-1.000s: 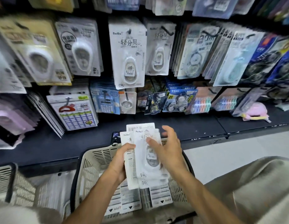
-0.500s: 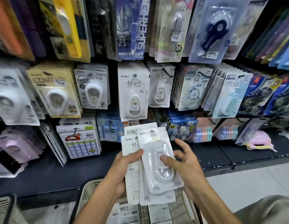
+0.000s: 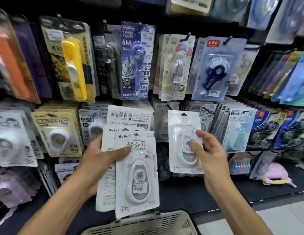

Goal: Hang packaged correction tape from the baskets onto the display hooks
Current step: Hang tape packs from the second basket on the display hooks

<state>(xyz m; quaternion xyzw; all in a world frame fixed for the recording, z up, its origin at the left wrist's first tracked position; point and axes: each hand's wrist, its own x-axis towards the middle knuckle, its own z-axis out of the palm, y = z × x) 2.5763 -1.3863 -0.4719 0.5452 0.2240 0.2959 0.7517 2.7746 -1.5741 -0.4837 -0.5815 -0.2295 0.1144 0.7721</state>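
Head view. Right hand [image 3: 207, 150]: pinches one pack [image 3: 182, 141] at its blister, upright, hang hole above the fingers. Left hand [image 3: 98, 158]: grips the spare stack [image 3: 130, 167], thumb across the front. Basket [image 3: 147, 223] below both. Advice: keep the hole level and slide it squarely onto the matching hook behind the pack.

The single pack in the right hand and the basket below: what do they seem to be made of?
Single pack: apparently white printed card under a clear plastic blister, judging by the glare. Basket: probably beige moulded plastic, matte, with slotted walls.
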